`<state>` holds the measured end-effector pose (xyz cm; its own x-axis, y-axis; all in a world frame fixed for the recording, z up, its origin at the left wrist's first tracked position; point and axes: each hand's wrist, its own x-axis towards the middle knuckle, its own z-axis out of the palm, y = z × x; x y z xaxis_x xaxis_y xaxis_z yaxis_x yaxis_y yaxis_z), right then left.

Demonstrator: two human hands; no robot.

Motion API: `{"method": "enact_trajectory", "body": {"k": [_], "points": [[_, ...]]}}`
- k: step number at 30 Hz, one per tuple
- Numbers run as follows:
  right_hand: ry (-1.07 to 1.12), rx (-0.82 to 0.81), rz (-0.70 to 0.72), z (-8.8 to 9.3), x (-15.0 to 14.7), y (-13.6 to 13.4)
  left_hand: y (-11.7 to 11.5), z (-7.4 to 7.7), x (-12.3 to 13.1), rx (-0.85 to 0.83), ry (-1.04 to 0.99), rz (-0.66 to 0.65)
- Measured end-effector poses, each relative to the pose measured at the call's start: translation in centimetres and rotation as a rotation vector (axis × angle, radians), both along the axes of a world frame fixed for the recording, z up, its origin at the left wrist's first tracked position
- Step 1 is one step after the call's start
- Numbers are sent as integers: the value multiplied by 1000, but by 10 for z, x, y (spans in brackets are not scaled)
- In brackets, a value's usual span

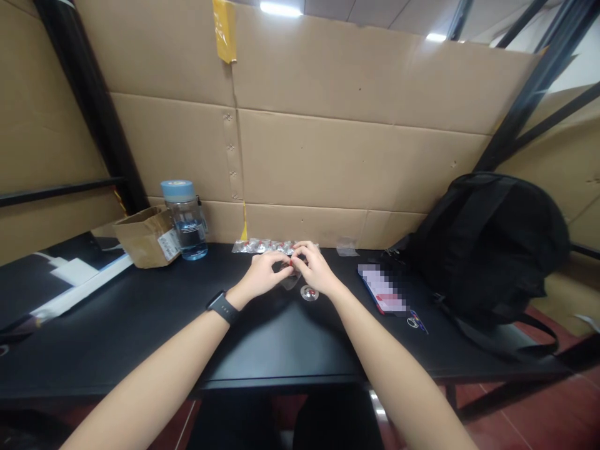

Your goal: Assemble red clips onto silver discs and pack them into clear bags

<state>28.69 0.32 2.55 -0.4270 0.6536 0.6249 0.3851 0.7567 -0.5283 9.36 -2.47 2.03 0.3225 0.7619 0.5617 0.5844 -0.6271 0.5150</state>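
Over the middle of the desk, my left hand (268,272) and my right hand (315,267) meet with thumbs and fingers pinched together. Between them is a small clear plastic bag (291,283) with a bit of red at the fingertips; my fingers hide most of it. Just below my right hand lies a round silvery disc (309,293) with a red centre, flat on the black desk (281,350). Behind my hands, a row of shiny clear packets (262,246) with red spots runs along the cardboard wall. A dark watch (222,307) is on my left wrist.
To the left stand a blue-lidded water bottle (187,219), an open cardboard box (146,237) and a white plug or adapter (75,272). On the right are a phone (382,289), a key ring (413,323) and a black backpack (492,256). A clear scrap (347,246) lies near the wall.
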Motion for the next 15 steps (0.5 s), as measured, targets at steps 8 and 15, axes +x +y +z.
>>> {"method": "enact_trajectory", "body": {"k": [8, 15], "points": [[-530, -302, 2, 20, 48, 6, 4, 3, -14, 68, 118, 276], [-627, -460, 154, 5, 55, 19, 7, 2, -17, 78, 92, 313]]}}
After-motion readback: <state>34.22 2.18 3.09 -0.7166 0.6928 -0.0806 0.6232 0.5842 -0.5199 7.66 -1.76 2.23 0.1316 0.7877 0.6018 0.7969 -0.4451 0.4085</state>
